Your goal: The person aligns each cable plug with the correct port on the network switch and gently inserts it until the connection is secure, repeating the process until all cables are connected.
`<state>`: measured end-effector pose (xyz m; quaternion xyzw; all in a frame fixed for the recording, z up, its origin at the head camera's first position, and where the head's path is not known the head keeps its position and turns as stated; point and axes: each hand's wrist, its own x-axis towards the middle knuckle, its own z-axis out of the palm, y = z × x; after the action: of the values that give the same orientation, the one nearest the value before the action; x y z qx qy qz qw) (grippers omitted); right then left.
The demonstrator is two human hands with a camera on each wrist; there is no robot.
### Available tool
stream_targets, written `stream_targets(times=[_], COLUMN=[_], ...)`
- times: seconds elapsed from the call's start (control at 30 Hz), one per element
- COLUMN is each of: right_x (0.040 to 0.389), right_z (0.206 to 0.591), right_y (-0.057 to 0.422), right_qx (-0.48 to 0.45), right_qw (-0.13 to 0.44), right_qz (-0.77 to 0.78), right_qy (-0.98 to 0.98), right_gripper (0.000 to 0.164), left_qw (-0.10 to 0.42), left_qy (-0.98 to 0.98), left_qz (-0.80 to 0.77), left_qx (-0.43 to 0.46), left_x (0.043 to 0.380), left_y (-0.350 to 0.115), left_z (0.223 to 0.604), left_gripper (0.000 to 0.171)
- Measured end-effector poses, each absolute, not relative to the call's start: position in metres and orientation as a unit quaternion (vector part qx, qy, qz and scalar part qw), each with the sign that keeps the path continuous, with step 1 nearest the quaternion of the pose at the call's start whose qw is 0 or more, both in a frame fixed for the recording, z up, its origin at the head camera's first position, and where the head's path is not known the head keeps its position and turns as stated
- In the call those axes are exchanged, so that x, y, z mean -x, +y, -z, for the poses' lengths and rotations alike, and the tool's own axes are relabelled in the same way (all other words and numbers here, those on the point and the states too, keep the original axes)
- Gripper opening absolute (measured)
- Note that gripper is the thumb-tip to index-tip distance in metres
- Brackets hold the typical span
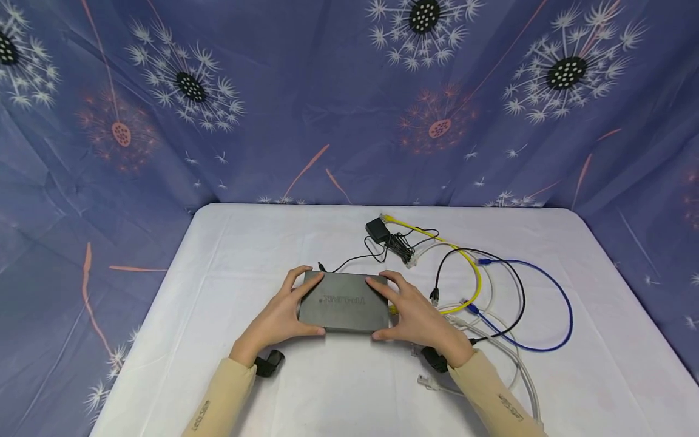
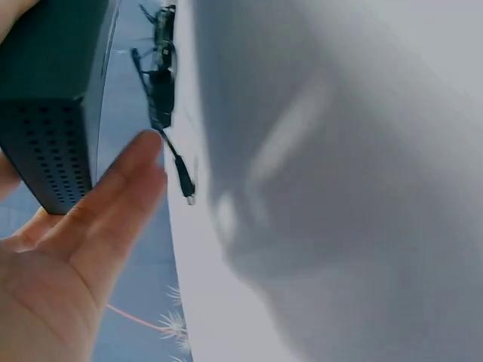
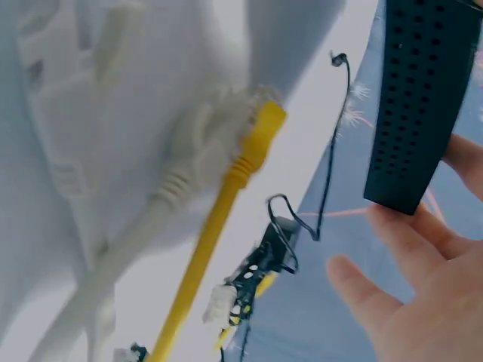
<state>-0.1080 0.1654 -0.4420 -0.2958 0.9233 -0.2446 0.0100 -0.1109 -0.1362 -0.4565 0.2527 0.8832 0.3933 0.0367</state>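
Observation:
A dark grey network switch [image 1: 344, 302] is held level between both hands, its brand lettering upside down in the head view. My left hand [image 1: 278, 312] grips its left end, thumb at the near edge and fingers over the top and far edge. At the opposite end, my right hand [image 1: 417, 312] grips it the same way. Both wrist views show the perforated side walls of the switch [image 2: 53, 151] and raise it above the white tabletop. A yellow network cable plug [image 3: 260, 136] and white plugs lie under the right hand. The underside of the switch is hidden.
A black power adapter [image 1: 377, 230] with bundled cord lies behind the switch, its barrel plug [image 1: 321, 267] near the left hand. To the right spread a yellow cable [image 1: 477, 279], a blue cable [image 1: 568, 303], a black cable [image 1: 523, 291] and white cables [image 1: 526, 376]. A patterned curtain [image 1: 327, 91] hangs behind the table.

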Motion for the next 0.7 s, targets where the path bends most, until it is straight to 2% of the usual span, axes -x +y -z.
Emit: stream_targets(times=[0.23,0.47,0.7], right_x=[0.100,0.095,0.089], right_z=[0.424,0.423,0.419], right_y=[0.169,0.174,0.172], right_qx=[0.306,0.322,0.318], right_qw=[-0.007,-0.057,-0.089], right_qz=[0.273,0.260,0.274], right_qy=[0.912,0.908,0.903], right_gripper=[0.099,0.099,0.096], left_qw=[0.037,0.021,-0.040], left_qy=[0.849,0.832,0.812], left_qz=[-0.459,-0.484,-0.533], left_qx=[-0.258,-0.269,-0.234], left_x=[0.104,0.099,0.094], left_y=[-0.135,-0.130,-0.120], left_z=[0.442,0.434,0.431], left_gripper=[0.101,0.099,0.088])
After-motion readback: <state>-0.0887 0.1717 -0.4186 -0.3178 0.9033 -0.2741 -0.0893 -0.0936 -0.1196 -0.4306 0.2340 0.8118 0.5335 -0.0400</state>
